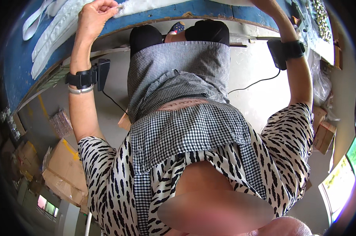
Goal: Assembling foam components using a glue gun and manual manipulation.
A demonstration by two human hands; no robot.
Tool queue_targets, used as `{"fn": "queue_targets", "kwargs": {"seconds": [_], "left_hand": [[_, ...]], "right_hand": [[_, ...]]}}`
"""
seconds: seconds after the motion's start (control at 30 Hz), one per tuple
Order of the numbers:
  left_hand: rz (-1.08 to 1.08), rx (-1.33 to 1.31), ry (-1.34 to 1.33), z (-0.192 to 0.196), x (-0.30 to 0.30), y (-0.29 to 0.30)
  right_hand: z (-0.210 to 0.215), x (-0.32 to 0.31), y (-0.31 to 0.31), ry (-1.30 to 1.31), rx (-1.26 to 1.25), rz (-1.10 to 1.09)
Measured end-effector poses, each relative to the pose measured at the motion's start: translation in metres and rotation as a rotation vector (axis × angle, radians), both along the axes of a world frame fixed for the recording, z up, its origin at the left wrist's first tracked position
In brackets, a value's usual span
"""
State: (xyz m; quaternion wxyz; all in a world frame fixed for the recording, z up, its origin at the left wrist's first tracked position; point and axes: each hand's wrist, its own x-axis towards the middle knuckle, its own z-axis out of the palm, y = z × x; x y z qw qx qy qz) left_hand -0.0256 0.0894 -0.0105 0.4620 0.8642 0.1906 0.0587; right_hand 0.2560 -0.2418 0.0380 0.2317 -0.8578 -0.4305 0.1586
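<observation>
My left hand [94, 19] is over the blue tabletop [18, 59], its thumb and forefinger pinched together. A tiny brownish thing [120, 6] shows at the fingertips, too small to name. It lies against the end of a white fluffy strip [146, 5] that runs along the table edge. My right hand [265, 4] is at the upper edge of the picture. Only its wrist side shows, and its fingers are cut off.
White folded fabric pieces [56, 43] and a white strap [31, 27] lie at the table's left. Clear plastic [304, 33] and patterned gold trim [322, 19] are at the right. Cardboard boxes [67, 163] stand on the floor. Cables [256, 82] hang from both wrist devices.
</observation>
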Motion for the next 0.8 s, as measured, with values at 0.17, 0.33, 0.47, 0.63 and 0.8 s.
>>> {"fn": "queue_targets", "kwargs": {"seconds": [0.17, 0.33, 0.47, 0.63, 0.8], "left_hand": [[0.082, 0.248, 0.043, 0.025, -0.001, -0.020], [0.338, 0.568, -0.172, 0.057, 0.007, -0.080], [-0.136, 0.761, -0.392, 0.045, 0.042, -0.150], [0.041, 0.694, -0.315, 0.027, 0.040, -0.155], [0.249, 1.036, -0.125, 0.009, 0.018, -0.140]], "right_hand": [[-0.001, 0.002, 0.001, 0.005, -0.023, -0.019], [-0.010, 0.010, -0.001, -0.031, -0.105, -0.003], [-0.018, 0.013, 0.002, -0.151, 0.013, 0.147], [-0.017, 0.010, 0.005, -0.046, -0.029, 0.058], [-0.010, 0.005, 0.008, -0.020, -0.021, 0.033]]}}
